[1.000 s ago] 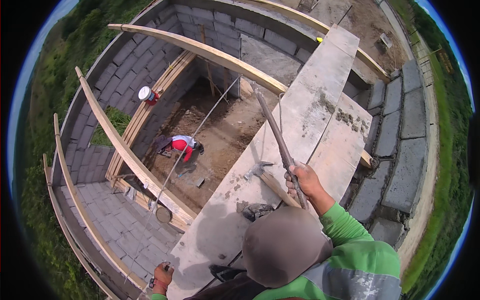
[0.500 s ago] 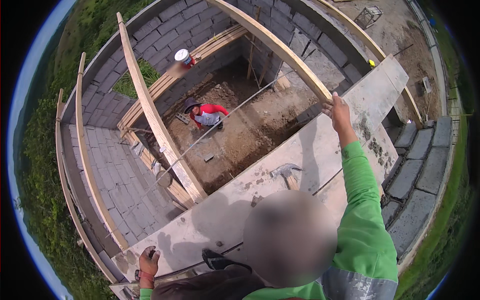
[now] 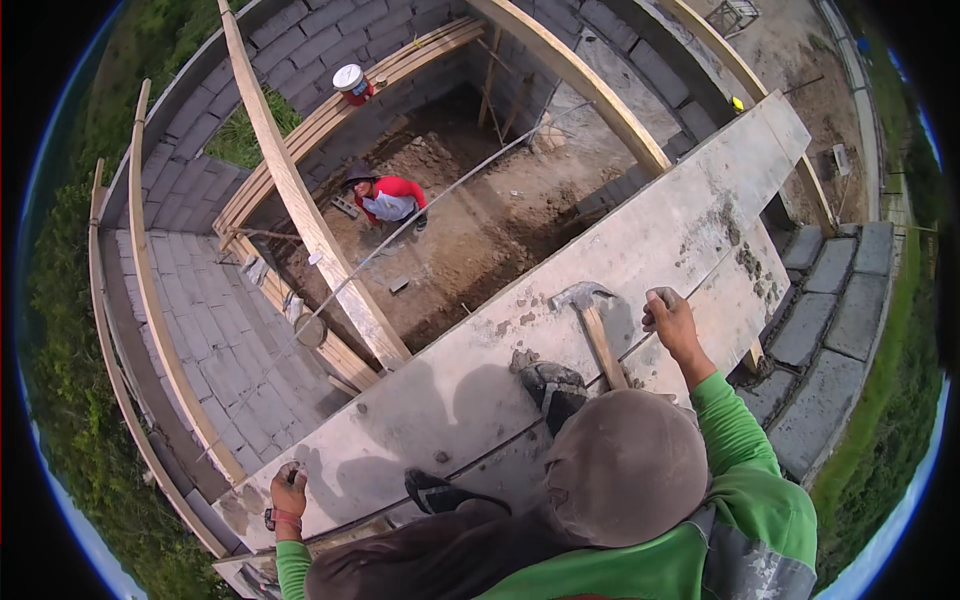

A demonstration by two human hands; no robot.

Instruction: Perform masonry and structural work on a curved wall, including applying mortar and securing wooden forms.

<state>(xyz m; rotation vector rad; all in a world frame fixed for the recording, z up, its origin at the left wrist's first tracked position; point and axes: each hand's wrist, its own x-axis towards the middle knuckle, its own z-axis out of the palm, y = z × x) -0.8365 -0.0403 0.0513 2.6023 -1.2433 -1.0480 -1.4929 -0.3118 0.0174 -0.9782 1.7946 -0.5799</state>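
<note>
My right hand (image 3: 673,325) hovers over the pale plank platform (image 3: 655,220), its fingers curled and thumb pressed in. Whatever sits between those fingertips, if anything, is too small to tell. Just left of it a claw hammer (image 3: 602,345) lies on the planks, its wooden handle toward me and the handle's end hidden by brown cloth. At the far left end of the platform is my left hand (image 3: 288,492), also curled, with a small dark bit at the fingertips that I cannot identify. A wooden beam (image 3: 575,85) ends at the platform's far edge, beyond my right hand.
Below the platform's far edge is a deep dug pit, where a person in red and white (image 3: 392,197) looks up. Another beam (image 3: 310,235) and a thin rod (image 3: 440,195) span it. A white-lidded bucket (image 3: 351,84) rests on stacked boards. Block walls (image 3: 200,330) surround the pit.
My right hand has let go of the beam's near end and come back toward me, beside the hammer. My left hand has risen slightly. More of the hammer's handle shows.
</note>
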